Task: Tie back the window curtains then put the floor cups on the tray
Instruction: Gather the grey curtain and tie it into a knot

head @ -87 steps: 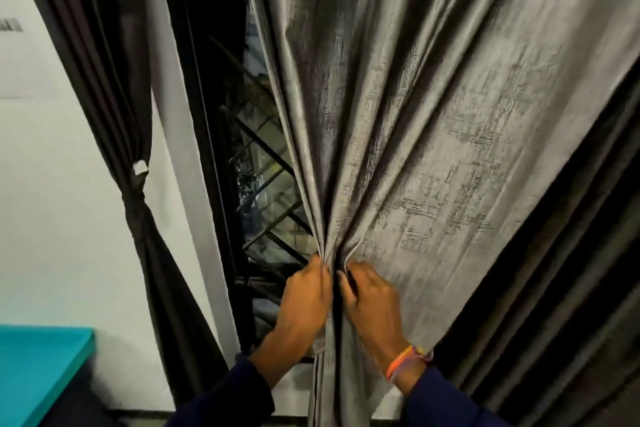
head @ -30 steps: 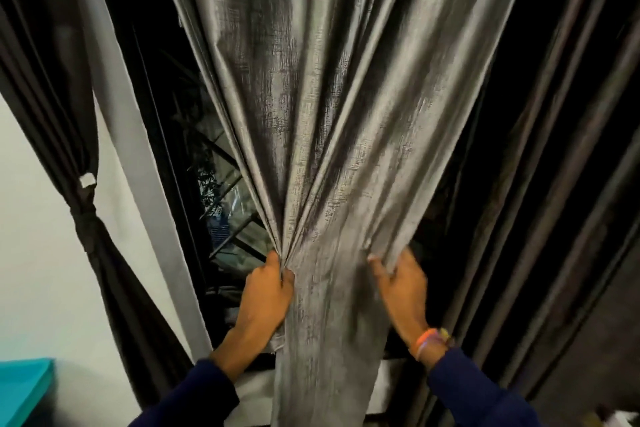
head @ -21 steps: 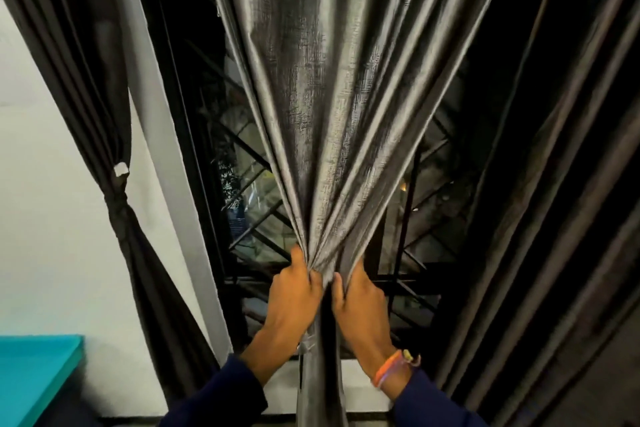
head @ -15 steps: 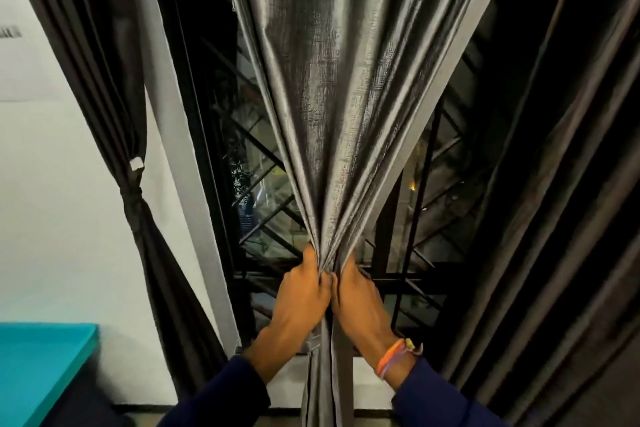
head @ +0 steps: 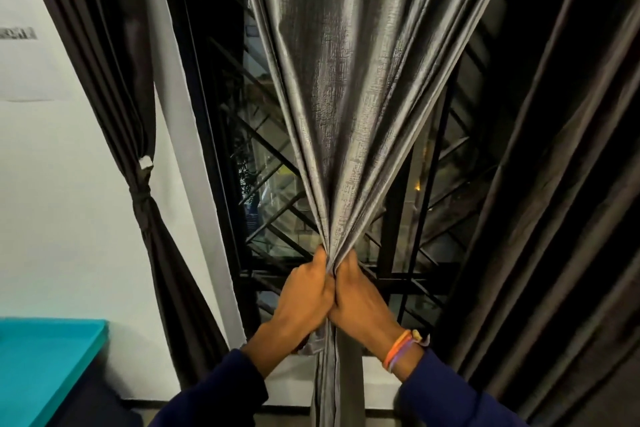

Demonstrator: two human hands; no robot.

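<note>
The curtain-tying step is in hand: the grey curtain in front of the window is gathered into a tight bunch, but nothing is tied round it yet. The left hand and right hand meet at the bunch, fingers curled closed round the fabric, knuckles touching. Next, I judge, one hand must keep the bunch while the other brings a tie round it. The dark curtain by the wall already hangs tied. No cups or tray show.
</note>
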